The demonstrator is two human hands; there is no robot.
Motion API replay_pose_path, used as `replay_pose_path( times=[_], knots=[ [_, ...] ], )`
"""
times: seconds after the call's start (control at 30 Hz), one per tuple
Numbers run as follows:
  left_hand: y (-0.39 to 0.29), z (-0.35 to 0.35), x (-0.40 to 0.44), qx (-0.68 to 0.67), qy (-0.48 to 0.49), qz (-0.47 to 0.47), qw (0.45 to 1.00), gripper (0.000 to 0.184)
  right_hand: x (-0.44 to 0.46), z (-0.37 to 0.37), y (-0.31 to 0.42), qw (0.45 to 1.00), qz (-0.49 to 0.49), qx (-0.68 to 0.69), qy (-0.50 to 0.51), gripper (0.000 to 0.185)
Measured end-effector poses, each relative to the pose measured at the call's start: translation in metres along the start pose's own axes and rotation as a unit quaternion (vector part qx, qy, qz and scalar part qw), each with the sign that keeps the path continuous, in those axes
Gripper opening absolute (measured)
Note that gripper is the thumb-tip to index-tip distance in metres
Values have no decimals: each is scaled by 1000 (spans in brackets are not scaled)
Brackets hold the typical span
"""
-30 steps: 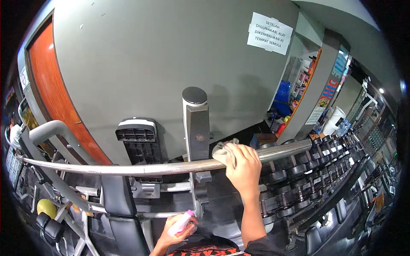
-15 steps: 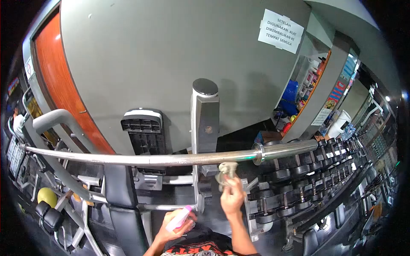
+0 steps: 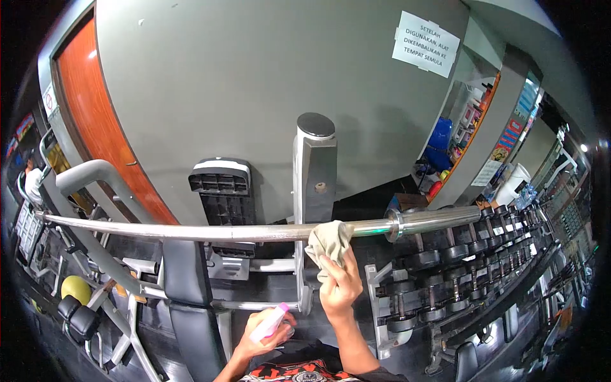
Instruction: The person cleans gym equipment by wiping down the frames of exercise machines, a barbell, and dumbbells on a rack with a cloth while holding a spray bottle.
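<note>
A long silver barbell bar (image 3: 254, 233) runs across the view, its thicker sleeve and collar at the right. My right hand (image 3: 341, 283) grips a beige cloth (image 3: 331, 242), whose upper part lies against the bar in front of the grey upright post (image 3: 315, 172). Low in the centre, my left hand (image 3: 264, 334) is wrapped round a small bottle (image 3: 270, 323) with a pink top, below the bar and left of my right hand.
Racks of dumbbells (image 3: 433, 296) stand at the right. A black padded bench (image 3: 186, 274) is below the bar at the left, near a machine frame and a yellow ball (image 3: 76, 290). Behind are a grey wall (image 3: 223, 76) and an orange door (image 3: 95, 108).
My right hand came down off the bar near the collar with the cloth, then rose so the cloth meets the bar further left. The view has shifted slightly; my left hand keeps the bottle.
</note>
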State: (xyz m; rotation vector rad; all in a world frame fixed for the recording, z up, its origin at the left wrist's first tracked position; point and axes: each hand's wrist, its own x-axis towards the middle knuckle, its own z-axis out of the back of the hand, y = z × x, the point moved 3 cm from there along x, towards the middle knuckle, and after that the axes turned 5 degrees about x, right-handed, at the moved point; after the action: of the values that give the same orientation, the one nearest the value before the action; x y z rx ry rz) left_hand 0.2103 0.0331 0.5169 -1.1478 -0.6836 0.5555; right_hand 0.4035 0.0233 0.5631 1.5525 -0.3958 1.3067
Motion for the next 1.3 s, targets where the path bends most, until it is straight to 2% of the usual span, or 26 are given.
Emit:
replay_pose_path(
  times=[0.13,0.2,0.23,0.27,0.33,0.37,0.4,0.47,0.53,0.63,0.7,0.83,0.9,1.03,1.07,1.13,1.17,1.2,1.3],
  knots=[
    [5,2,3,32,-24,-61,997,16,-32,2,-13,1000,13,-5,-2,33],
    [2,0,6,10,-16,-34,999,16,-51,2,-25,999,-27,-22,36,33],
    [1,-2,8,-10,-7,-8,1000,16,-54,2,-28,994,-64,-18,87,35],
    [-2,-4,11,-10,-8,-6,1000,16,-61,8,-29,994,-65,-18,88,35],
    [-7,-7,20,-9,-35,9,999,15,-88,24,-44,966,-247,60,43,32],
    [-9,-9,21,-19,-57,52,997,12,-100,34,-52,957,-283,64,-6,31],
    [-4,-10,22,-19,-61,55,996,12,-109,45,-59,943,-320,66,-54,31],
    [9,-12,24,62,-64,84,993,11,-103,68,-57,946,-312,14,-90,28],
    [6,-13,29,43,-71,71,994,9,-106,89,-67,944,-314,2,-104,30],
    [9,-15,36,90,-63,81,991,9,-100,110,-74,939,-310,-36,-143,29],
    [6,-15,41,110,-81,20,990,7,-93,115,-74,943,-290,-53,-157,32],
    [0,-17,45,15,-120,34,992,5,-77,100,-64,947,-275,-53,-156,36],
    [-2,-17,47,47,-129,-13,990,6,-65,79,-52,954,-275,-21,-118,37],
    [5,-19,41,68,-120,-22,990,7,-56,28,-44,978,-207,17,22,37],
    [10,-21,37,40,-122,12,992,8,-53,13,-37,978,-197,3,76,36],
    [15,-20,31,12,-122,47,991,8,-56,-13,-29,972,-223,42,61,34],
    [19,-19,27,12,-112,83,990,8,-52,-21,-24,962,-223,19,155,31],
    [22,-18,24,12,-103,120,987,9,-56,-32,-23,975,-88,-105,175,33],
    [26,-16,20,20,-123,77,989,8,-57,-33,-19,967,-49,-134,212,32]
  ],
)
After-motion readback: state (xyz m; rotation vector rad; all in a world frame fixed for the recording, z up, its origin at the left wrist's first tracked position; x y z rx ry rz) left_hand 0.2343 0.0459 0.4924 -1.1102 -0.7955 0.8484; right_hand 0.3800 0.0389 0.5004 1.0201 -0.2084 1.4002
